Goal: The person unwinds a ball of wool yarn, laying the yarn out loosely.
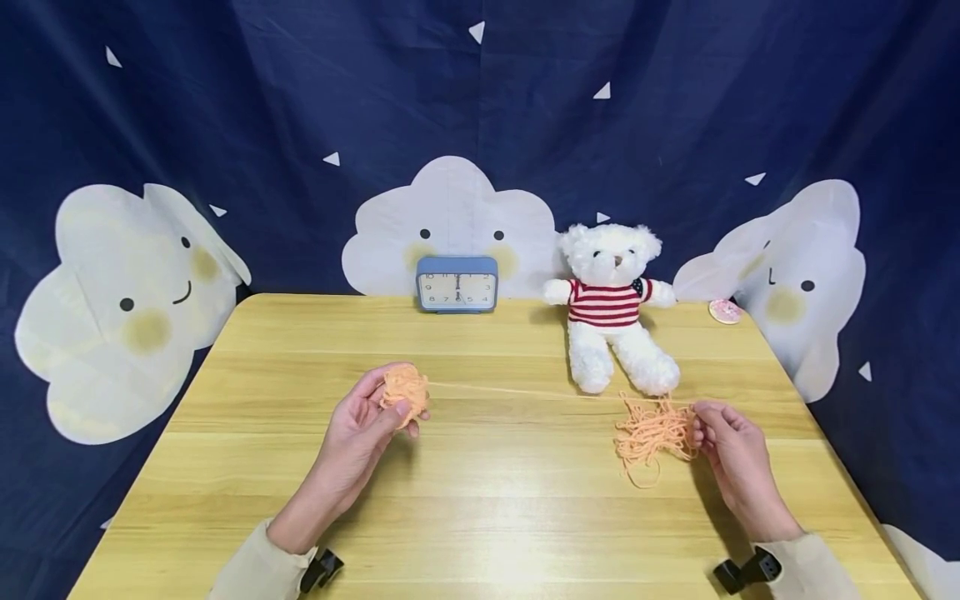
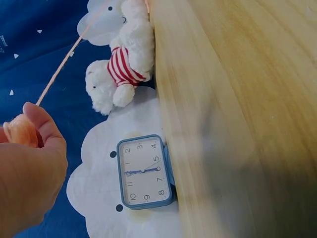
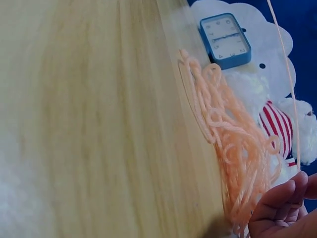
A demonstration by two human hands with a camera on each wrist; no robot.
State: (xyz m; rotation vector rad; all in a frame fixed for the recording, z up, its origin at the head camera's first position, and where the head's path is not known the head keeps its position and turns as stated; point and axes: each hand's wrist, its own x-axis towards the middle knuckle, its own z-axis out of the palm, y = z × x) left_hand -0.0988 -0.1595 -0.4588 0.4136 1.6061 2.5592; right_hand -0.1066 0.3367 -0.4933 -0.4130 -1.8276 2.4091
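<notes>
A small ball of peach yarn (image 1: 405, 395) is gripped in my left hand (image 1: 367, 437), the thumb across its front. From it a single taut strand (image 1: 517, 390) runs across above the table to my right hand (image 1: 735, 450), which pinches it between thumb and fingertips. Beside the right fingers lies a loose, tangled heap of the same yarn (image 1: 652, 433), one loop trailing toward the front. In the right wrist view this heap (image 3: 242, 144) spreads over the wood just beyond the hand. The left wrist view shows the ball (image 2: 22, 131) partly hidden behind the hand.
A white teddy bear (image 1: 604, 305) in a red-striped shirt sits behind the heap, its feet close to it. At the table's back edge stands a blue clock (image 1: 457, 285). A pink round item (image 1: 724, 312) lies at the back right corner of the wooden table (image 1: 510, 517).
</notes>
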